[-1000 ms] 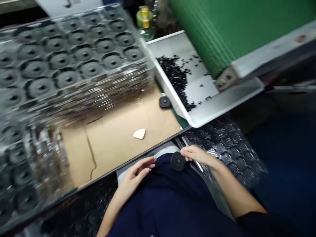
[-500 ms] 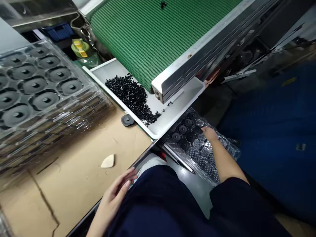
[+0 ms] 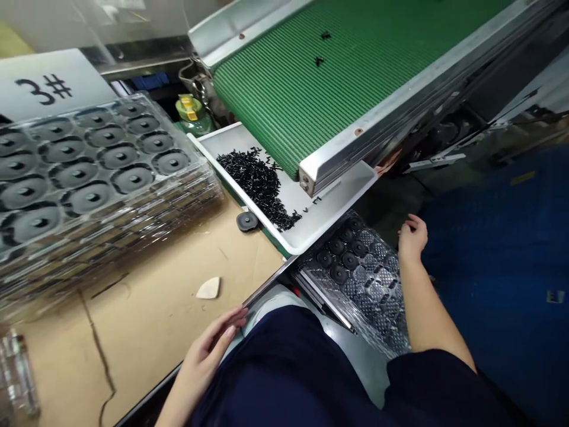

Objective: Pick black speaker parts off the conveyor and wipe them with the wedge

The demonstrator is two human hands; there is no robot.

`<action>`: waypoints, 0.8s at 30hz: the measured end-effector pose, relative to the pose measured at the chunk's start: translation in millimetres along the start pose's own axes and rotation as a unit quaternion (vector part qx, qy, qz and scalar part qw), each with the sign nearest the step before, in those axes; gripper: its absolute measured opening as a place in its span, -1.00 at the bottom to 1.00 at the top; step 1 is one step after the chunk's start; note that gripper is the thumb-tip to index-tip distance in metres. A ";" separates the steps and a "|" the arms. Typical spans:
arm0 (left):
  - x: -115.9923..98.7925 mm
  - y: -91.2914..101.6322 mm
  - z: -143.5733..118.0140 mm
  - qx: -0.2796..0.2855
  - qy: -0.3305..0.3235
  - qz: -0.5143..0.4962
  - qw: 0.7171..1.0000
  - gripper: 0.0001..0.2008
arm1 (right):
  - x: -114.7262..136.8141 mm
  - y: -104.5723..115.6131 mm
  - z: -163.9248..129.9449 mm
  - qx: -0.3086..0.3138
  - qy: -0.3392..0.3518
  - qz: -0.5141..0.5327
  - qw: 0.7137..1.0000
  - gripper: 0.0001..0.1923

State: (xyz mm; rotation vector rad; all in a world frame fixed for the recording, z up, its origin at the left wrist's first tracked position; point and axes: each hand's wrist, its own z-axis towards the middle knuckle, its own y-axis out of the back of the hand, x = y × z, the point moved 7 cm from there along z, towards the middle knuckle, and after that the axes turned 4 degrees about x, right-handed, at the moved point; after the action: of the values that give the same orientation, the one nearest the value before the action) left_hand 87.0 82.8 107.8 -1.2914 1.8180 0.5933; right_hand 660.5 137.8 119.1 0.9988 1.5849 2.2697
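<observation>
My left hand (image 3: 217, 338) rests at the cardboard-covered table's edge beside my lap, its fingers stretched out and holding nothing. My right hand (image 3: 413, 238) is held out past the far right side of a clear plastic tray (image 3: 377, 305). Its fingers are loosely curled and apart, with nothing visible in them. Several round black rubber parts (image 3: 349, 260) sit in the pockets at the tray's upper left; other pockets show bare patterned plastic. One similar black part (image 3: 247, 221) lies alone on the table beside a white bin.
A green conveyor belt (image 3: 284, 101) ends over the white bin (image 3: 297, 248), which holds a heap of small black pieces (image 3: 258, 184). Stacked clear trays (image 3: 146, 216) with grey-black parts stand left. A pale wedge-shaped piece (image 3: 208, 288) lies on the cardboard (image 3: 160, 314). Blue surface (image 3: 498, 267) at right.
My right hand has moved off the black parts in the clear tray, out to the right. One more black part shows where it was. My left hand stays put; the view has shifted.
</observation>
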 end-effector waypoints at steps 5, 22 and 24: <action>9.5 5.5 -18.5 -0.034 -0.031 -0.025 0.999 -0.59 | 94.9 -12.6 -59.7 -0.011 0.061 0.060 0.996 -0.57; 56.4 36.9 -84.9 -0.160 -0.109 -0.143 0.971 -0.52 | 256.9 -25.6 -180.4 0.048 0.347 -0.069 0.934 -0.30; 57.1 38.9 -87.1 -0.172 -0.113 -0.146 0.968 -0.51 | 263.5 -26.3 -193.4 0.050 0.347 -0.075 0.934 -0.28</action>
State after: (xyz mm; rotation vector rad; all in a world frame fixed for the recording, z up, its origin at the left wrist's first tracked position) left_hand 12.6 0.2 106.7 -1.6126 1.3454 0.8770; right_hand 335.9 137.8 166.1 0.0447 1.9462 2.5979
